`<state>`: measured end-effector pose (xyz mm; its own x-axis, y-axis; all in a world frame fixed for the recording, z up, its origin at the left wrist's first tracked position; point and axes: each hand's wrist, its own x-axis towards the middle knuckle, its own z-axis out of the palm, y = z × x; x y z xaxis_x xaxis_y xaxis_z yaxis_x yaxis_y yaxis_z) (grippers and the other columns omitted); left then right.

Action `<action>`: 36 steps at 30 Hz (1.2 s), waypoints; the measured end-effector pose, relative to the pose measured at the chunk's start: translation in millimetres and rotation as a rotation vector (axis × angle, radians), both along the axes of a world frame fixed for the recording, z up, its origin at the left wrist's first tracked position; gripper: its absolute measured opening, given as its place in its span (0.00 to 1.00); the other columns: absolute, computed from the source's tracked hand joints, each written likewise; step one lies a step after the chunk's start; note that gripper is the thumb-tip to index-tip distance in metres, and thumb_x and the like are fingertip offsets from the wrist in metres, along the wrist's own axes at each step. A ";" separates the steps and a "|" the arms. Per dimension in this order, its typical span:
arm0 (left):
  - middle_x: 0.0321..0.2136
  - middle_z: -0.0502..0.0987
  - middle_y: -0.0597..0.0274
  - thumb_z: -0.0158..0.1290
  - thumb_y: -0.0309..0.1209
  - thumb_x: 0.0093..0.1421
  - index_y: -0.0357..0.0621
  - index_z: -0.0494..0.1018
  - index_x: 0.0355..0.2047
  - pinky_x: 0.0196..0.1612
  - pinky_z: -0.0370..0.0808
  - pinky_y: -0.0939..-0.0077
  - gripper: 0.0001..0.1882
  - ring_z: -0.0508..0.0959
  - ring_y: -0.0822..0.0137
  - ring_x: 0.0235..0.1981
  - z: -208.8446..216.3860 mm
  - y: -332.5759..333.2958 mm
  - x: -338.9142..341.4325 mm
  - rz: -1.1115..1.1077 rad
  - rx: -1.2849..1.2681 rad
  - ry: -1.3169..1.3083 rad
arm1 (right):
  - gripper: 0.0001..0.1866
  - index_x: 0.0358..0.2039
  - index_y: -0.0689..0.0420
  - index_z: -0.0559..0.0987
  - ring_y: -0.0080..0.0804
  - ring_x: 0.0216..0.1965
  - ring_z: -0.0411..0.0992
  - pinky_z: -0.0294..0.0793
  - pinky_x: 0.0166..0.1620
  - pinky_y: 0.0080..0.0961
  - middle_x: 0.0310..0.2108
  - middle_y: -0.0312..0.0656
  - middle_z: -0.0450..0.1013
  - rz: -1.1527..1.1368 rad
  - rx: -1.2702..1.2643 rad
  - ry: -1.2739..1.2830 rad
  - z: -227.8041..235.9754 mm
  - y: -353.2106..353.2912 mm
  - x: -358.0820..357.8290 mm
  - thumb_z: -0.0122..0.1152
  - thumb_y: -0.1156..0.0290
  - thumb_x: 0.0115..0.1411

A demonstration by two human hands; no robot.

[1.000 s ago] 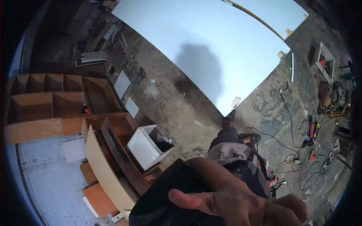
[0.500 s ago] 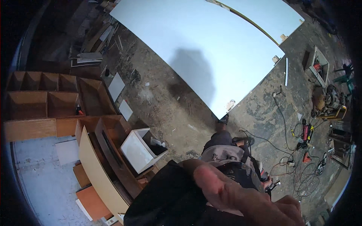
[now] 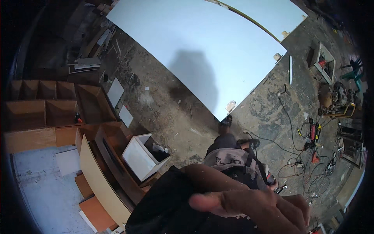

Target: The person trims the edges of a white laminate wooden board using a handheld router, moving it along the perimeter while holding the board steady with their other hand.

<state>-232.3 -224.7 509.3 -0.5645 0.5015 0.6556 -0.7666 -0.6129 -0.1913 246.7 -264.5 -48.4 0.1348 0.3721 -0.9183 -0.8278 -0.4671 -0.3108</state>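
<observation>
1. I see one hand [image 3: 253, 204] close under the camera at the lower edge; I cannot tell whether it is the left or the right.
2. Its fingers [image 3: 210, 202] are stretched out loosely, pointing toward the white box [image 3: 142, 158], and I see nothing gripped in them.
3. The hand lies against the dark clothing [image 3: 171, 210] of the body below; whether it pinches the cloth I cannot tell.
4. The white box stands on the dirt floor [image 3: 163, 105], well apart from the hand, open at the top with something dark inside.
5. Just beside the box, wooden cabinet frames [image 3: 58, 113] and a pale yellow board [image 3: 101, 179] lie.
6. Beyond the box a large white panel [image 3: 194, 46] lies flat, with my shadow on it.
7. Far across from the box, cables and power tools [image 3: 311, 136] are scattered.
</observation>
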 end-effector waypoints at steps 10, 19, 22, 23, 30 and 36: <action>0.23 0.83 0.65 0.45 0.57 0.70 0.42 0.79 0.46 0.39 0.76 0.64 0.30 0.80 0.68 0.23 32.2 -6.7 -6.7 0.197 -0.669 0.030 | 0.22 0.50 0.51 0.79 0.46 0.51 0.76 0.72 0.59 0.48 0.50 0.42 0.78 0.125 -0.142 -0.281 31.2 9.2 -31.6 0.58 0.50 0.61; 0.24 0.82 0.62 0.46 0.55 0.70 0.41 0.79 0.46 0.37 0.76 0.62 0.28 0.80 0.66 0.23 35.3 -3.9 4.1 0.165 -0.566 0.076 | 0.23 0.49 0.52 0.78 0.46 0.51 0.76 0.72 0.58 0.49 0.51 0.43 0.78 0.166 -0.106 -0.200 7.4 -1.6 -10.2 0.57 0.51 0.59; 0.24 0.81 0.61 0.46 0.54 0.70 0.40 0.79 0.47 0.37 0.76 0.61 0.28 0.79 0.66 0.23 28.8 -1.8 -1.7 0.144 -0.550 0.077 | 0.22 0.48 0.52 0.79 0.47 0.51 0.76 0.73 0.58 0.49 0.50 0.44 0.78 0.132 -0.050 -0.139 7.9 -12.6 4.3 0.56 0.53 0.59; 0.24 0.81 0.61 0.46 0.54 0.70 0.40 0.79 0.47 0.37 0.76 0.61 0.28 0.79 0.66 0.23 30.1 -0.6 0.5 0.166 -0.557 0.097 | 0.22 0.48 0.52 0.79 0.47 0.50 0.77 0.73 0.57 0.49 0.50 0.44 0.78 0.141 -0.039 -0.091 6.5 -11.0 -5.1 0.56 0.54 0.58; 0.24 0.80 0.59 0.47 0.52 0.70 0.40 0.79 0.47 0.36 0.76 0.59 0.26 0.79 0.65 0.23 27.0 5.7 -2.0 0.195 -0.589 0.186 | 0.19 0.45 0.53 0.80 0.47 0.48 0.77 0.74 0.56 0.48 0.47 0.43 0.79 0.118 -0.085 -0.256 26.8 0.6 -29.6 0.58 0.57 0.58; 0.28 0.79 0.52 0.54 0.36 0.70 0.30 0.71 0.53 0.31 0.78 0.61 0.20 0.80 0.65 0.25 -35.6 29.8 -35.3 0.249 -0.408 0.693 | 0.18 0.44 0.54 0.80 0.47 0.47 0.77 0.74 0.56 0.48 0.46 0.42 0.79 0.070 -0.097 -0.240 35.4 -3.5 -36.4 0.59 0.57 0.57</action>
